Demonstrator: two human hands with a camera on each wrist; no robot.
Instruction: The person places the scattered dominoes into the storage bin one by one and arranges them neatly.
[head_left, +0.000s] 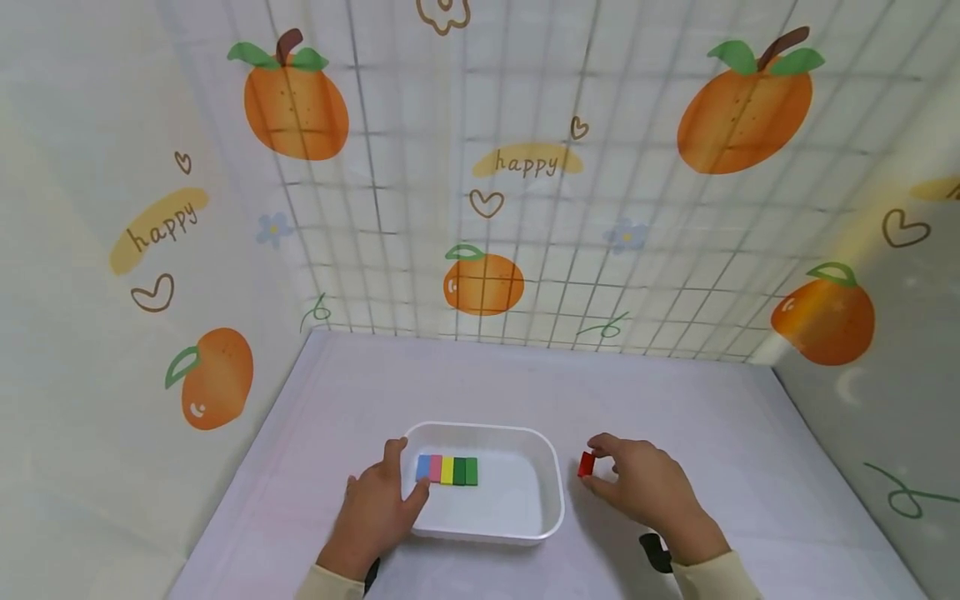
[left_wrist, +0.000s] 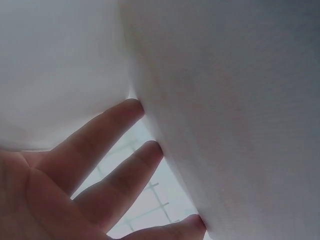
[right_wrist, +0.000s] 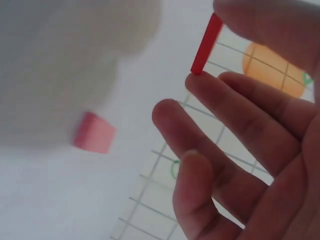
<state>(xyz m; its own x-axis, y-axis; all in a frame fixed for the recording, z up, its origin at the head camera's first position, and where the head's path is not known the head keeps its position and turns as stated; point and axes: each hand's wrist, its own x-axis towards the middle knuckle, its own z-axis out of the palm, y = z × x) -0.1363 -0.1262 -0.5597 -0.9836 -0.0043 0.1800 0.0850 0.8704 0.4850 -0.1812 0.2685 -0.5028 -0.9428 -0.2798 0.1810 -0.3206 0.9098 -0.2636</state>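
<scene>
A white tray stands on the table with a row of small flat blocks inside: blue, pink, yellow and two green ones. At the tray's left side is my left hand, thumb overlapping the rim. Its fingers look nearly straight in the left wrist view, fingertips right at a pale surface. To the right of the tray, my right hand pinches a red block by its ends between thumb and a finger. The other fingers stay loosely bent.
A blurred pink block lies on the white surface in the right wrist view. Behind the table rises a pale curtain printed with oranges, with grid lines showing at the back. More printed cloth flanks both sides.
</scene>
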